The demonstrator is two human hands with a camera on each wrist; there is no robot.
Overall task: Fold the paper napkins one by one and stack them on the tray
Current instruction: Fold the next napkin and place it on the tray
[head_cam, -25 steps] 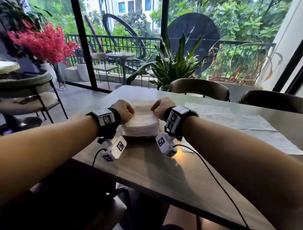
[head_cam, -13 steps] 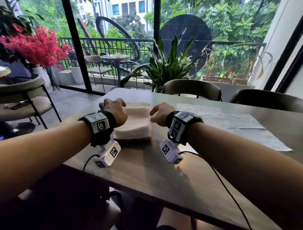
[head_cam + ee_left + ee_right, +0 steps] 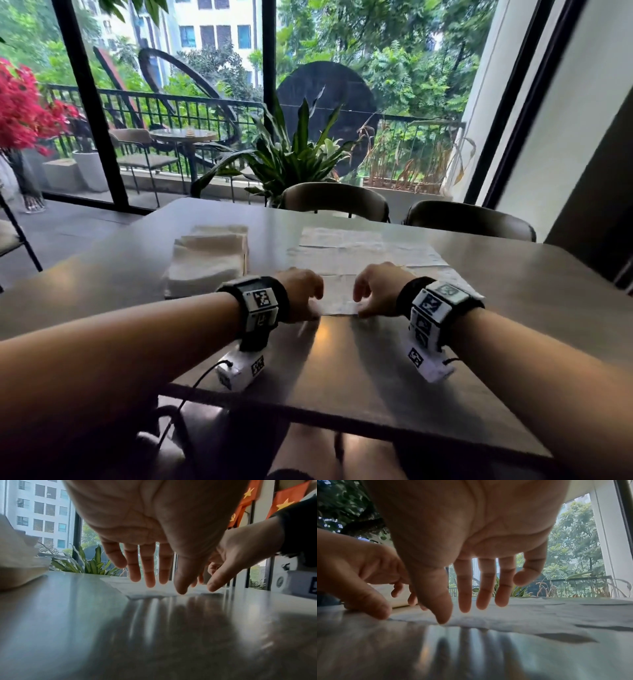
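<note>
Two hands, left hand and right hand, are spread in a wide, empty grip, thumbs touching the nearest flat napkin, one folded stack seen left of it on the tabletop.

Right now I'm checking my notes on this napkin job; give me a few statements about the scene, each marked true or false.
1. The stack of folded napkins lies to the left of both hands. True.
2. The left hand rests on top of that stack. False: it is at the near edge of the flat napkin, apart from the stack.
3. The right hand has its thumb tip down at the flat napkin's near edge. True.
4. The flat napkin is lifted clear of the table. False: it lies on it.
5. More unfolded napkins lie beyond the hands. True.
</note>
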